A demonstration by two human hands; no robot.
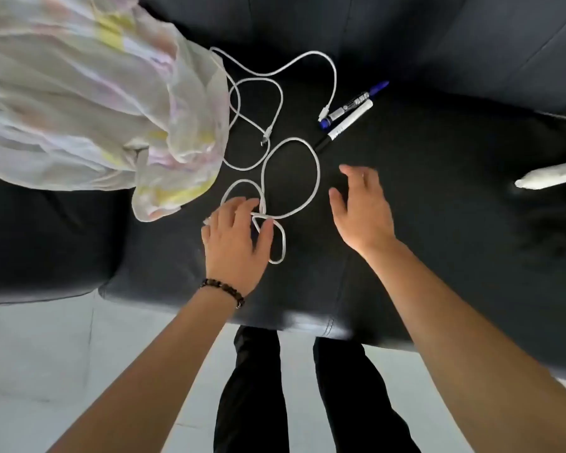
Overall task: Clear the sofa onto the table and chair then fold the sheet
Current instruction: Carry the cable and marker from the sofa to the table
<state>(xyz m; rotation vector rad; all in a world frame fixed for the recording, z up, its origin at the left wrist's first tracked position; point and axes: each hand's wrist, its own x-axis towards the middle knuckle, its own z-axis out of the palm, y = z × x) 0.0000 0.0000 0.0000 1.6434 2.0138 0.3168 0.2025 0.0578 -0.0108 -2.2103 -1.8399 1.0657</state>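
On the black sofa [438, 223], my left hand [234, 237] rests spread over a limp white cable [316, 178] (light, tangle-prone; best gathered by its loops). Right hand [361, 207] hovers open beside it. Sheet [79, 103] lies crumpled, far left.

Pale tiled floor [46, 354] spreads nearest, with black trouser legs [252, 387] standing upon it at centre.
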